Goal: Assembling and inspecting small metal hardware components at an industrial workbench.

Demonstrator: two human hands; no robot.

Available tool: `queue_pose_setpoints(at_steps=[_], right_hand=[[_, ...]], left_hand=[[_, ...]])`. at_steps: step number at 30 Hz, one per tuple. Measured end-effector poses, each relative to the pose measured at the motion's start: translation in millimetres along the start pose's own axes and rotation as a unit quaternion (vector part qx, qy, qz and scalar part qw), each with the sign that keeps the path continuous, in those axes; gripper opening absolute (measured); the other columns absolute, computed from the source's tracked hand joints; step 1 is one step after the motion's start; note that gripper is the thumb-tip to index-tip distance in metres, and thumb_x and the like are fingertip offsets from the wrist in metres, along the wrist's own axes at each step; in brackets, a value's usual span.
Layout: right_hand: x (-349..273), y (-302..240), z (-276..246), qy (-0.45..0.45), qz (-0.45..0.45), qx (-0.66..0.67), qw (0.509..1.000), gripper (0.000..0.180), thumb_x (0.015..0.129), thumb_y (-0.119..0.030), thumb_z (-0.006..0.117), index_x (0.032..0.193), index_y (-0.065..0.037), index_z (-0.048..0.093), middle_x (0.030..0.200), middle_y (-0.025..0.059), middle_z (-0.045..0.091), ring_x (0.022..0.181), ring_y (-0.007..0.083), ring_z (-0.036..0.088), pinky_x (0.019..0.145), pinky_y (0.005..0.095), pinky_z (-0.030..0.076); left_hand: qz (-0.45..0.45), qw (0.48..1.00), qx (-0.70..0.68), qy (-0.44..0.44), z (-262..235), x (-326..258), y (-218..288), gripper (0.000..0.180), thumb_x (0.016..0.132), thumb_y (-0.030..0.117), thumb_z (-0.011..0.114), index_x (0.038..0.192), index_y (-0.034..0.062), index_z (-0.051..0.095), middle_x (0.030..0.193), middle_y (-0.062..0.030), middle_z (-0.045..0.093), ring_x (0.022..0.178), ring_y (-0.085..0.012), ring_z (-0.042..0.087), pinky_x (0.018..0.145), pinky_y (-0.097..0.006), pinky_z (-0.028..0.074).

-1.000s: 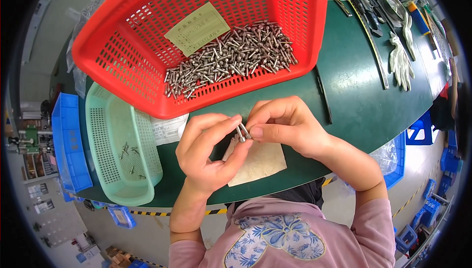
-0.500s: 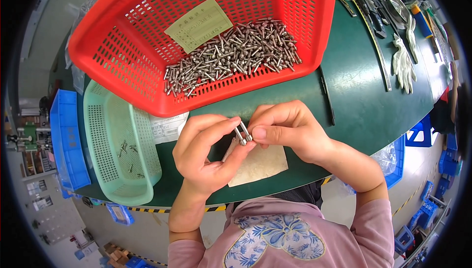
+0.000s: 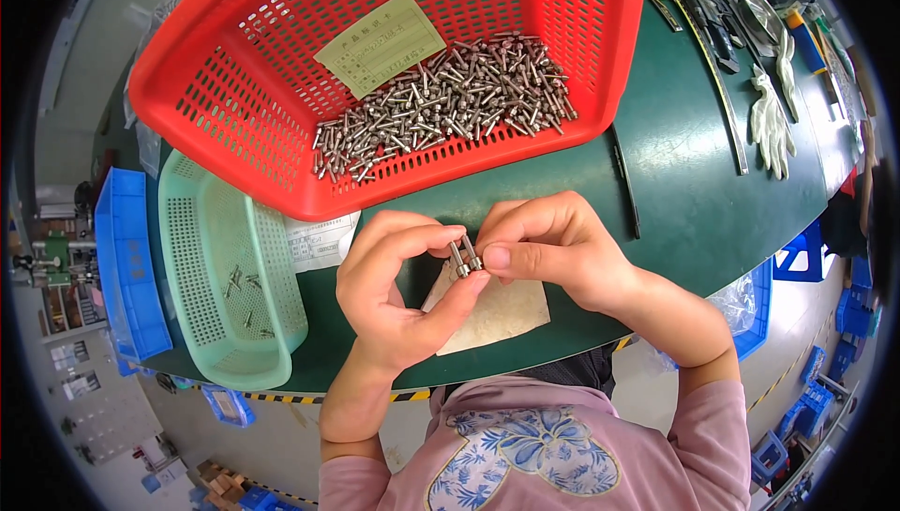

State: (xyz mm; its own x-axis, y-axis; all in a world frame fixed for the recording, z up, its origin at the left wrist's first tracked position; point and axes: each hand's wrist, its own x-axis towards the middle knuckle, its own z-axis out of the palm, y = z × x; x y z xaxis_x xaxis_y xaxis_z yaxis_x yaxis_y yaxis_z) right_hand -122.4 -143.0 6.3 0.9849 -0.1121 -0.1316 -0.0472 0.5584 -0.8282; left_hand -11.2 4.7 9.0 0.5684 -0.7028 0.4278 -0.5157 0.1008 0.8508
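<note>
Two short metal pins with thicker collared ends are held side by side over the table. My left hand (image 3: 386,291) grips the left metal pin (image 3: 458,259) between thumb and forefinger. The right metal pin (image 3: 472,251) is pinched by the fingers of my right hand (image 3: 567,250). Both pins lean slightly, thick ends toward me, close together; whether they touch is hard to tell. Under my hands lies a pale cloth or paper sheet (image 3: 506,319). Beyond them a red perforated basket (image 3: 225,141) holds a heap of similar metal pins (image 3: 441,103) and a yellowish card (image 3: 380,45).
At left stands a light green basket (image 3: 211,342) with several pins inside, beside a blue bin (image 3: 131,267). A printed paper (image 3: 321,241) lies behind my left hand. On the right are a thin black rod (image 3: 624,183), a steel ruler (image 3: 717,89), white gloves (image 3: 771,127) and tools.
My left hand has shifted very slightly, and the pins have turned a little in the fingers. My right hand stays almost where it was.
</note>
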Motion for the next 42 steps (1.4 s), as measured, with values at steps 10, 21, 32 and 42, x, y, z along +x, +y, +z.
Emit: queue_pose_setpoints(at_steps=[10, 21, 32, 42], right_hand=[[0.1, 0.1, -1.0, -0.001, 0.008, -0.007, 1.0, 0.013, 0.087, -0.008, 0.06, 0.086, 0.003, 0.067, 0.085, 0.0066, 0.06, 0.075, 0.0115, 0.053, 0.068, 0.0252, 0.043], [0.9, 4.5, -1.7, -0.024, -0.026, -0.001, 0.999, 0.011, 0.083, -0.001, 0.059, 0.091, 0.003, 0.066, 0.089, 0.0058, 0.06, 0.078, 0.01, 0.055, 0.07, 0.024, 0.045], [0.8, 8.2, 1.7, -0.032, -0.089, -0.073, 0.993, 0.015, 0.076, 0.0, 0.07, 0.09, 0.0, 0.067, 0.084, 0.0017, 0.058, 0.075, 0.0059, 0.053, 0.063, 0.0212, 0.042], [0.3, 6.1, -1.0, -0.021, -0.089, -0.138, 0.986, 0.014, 0.074, -0.001, 0.069, 0.088, -0.001, 0.067, 0.084, 0.0035, 0.06, 0.077, 0.0099, 0.054, 0.062, 0.0229, 0.041]], left_hand=[[-0.025, 0.999, -0.023, -0.002, 1.0, -0.8, -0.4, 0.029, 0.063, 0.005, 0.077, 0.089, 0.0003, 0.065, 0.08, -0.0077, 0.059, 0.069, -0.0151, 0.058, 0.06, -0.025, 0.048], [0.087, 0.993, 0.075, 0.004, -2.3, 2.7, 6.3, 0.033, 0.06, 0.001, 0.077, 0.091, 0.0025, 0.065, 0.083, -0.0085, 0.059, 0.068, -0.0179, 0.059, 0.059, -0.027, 0.049], [0.186, 0.974, 0.132, -0.003, -1.1, 3.2, 4.6, 0.04, 0.056, -0.006, 0.072, 0.094, 0.0047, 0.065, 0.086, -0.0073, 0.06, 0.067, -0.0198, 0.06, 0.055, -0.028, 0.049], [0.164, 0.979, 0.118, -0.014, 0.0, 2.8, 2.6, 0.041, 0.057, -0.005, 0.072, 0.095, 0.0041, 0.064, 0.087, -0.009, 0.06, 0.069, -0.0201, 0.061, 0.056, -0.028, 0.05]])
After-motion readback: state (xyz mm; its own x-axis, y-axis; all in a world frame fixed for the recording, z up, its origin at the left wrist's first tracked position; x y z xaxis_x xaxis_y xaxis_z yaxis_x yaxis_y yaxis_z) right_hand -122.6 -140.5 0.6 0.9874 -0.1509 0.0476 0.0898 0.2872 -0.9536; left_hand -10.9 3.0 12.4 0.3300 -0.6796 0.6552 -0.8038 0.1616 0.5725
